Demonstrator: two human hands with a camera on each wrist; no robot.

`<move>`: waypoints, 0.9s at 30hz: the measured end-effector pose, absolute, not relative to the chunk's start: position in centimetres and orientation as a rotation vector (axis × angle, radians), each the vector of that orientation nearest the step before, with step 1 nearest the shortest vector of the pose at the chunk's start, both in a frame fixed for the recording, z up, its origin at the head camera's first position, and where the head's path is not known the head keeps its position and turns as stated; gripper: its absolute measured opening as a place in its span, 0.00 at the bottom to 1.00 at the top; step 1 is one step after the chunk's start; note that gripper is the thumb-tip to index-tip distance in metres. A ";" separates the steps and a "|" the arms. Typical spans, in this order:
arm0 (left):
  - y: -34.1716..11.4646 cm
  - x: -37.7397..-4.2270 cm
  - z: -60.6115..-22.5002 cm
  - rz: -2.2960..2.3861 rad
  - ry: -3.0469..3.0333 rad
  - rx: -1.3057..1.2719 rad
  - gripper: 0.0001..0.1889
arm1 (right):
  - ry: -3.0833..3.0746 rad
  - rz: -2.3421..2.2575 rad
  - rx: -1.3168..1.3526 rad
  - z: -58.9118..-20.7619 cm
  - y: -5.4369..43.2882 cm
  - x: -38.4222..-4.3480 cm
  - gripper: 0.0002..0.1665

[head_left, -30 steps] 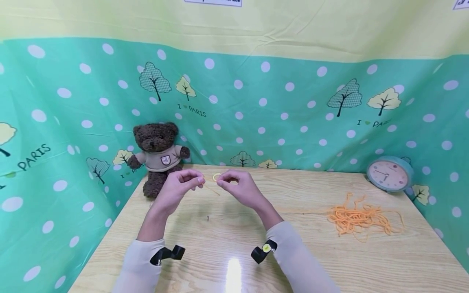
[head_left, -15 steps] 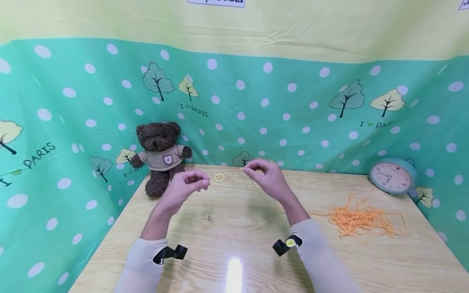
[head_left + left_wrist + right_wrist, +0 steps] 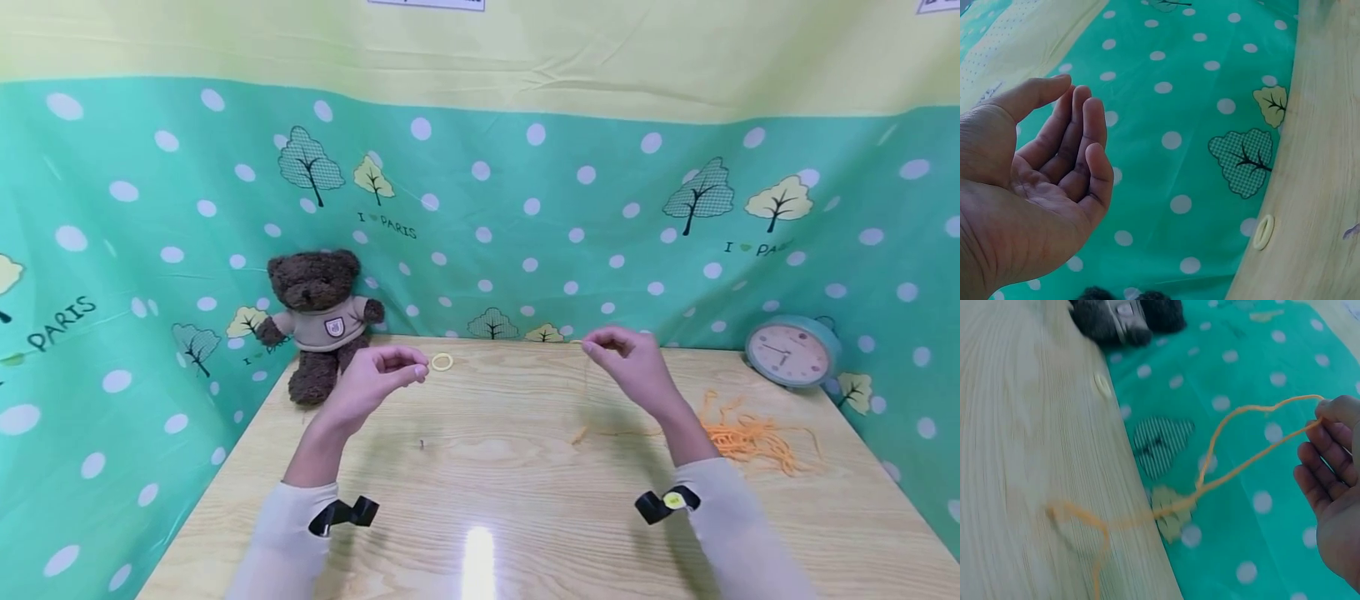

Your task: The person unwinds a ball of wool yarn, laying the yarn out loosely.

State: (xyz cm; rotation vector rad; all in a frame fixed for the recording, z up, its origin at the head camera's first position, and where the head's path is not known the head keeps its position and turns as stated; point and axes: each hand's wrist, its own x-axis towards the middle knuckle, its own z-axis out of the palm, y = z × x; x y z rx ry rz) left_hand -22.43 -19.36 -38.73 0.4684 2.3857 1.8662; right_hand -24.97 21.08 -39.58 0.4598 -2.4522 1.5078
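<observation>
Orange yarn (image 3: 1229,472) runs from the thumb and fingertips of my right hand (image 3: 630,371), which pinches it in the air above the back of the table. From that pinch the yarn makes a loop and drops to the tabletop, where one strand leads to the pile. My left hand (image 3: 375,383) hovers at the left with loosely bent fingers; the left wrist view shows nothing in its palm. Just beyond its fingertips in the head view, a pale yellow ring (image 3: 442,362) lies on the wooden table (image 3: 480,483).
A tangled heap of orange yarn (image 3: 750,442) lies at the right, partly behind my right forearm. A teal alarm clock (image 3: 791,352) stands in the back right corner. At the back left sits a brown teddy bear (image 3: 315,321). One small dark speck (image 3: 422,444) is on the table.
My right hand has moved well to the right, away from the left hand and the ring, drawing the yarn along. The left hand stays almost in place and no longer shows yarn at its fingertips.
</observation>
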 end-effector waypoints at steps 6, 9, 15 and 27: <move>-19.3 -22.5 -38.2 1.857 2.387 0.500 0.17 | -2.445 1.423 0.351 -39.9 25.4 -24.1 0.18; -19.3 -22.6 -38.1 1.863 2.379 0.497 0.16 | -2.455 1.406 0.281 -40.0 27.3 -23.8 0.19; -19.0 -22.8 -38.0 1.859 2.388 0.512 0.14 | -2.485 1.374 0.135 -40.3 31.6 -22.8 0.23; -19.1 -22.6 -37.5 1.847 2.393 0.516 0.14 | -2.406 1.465 -0.214 -41.0 40.2 -20.3 0.14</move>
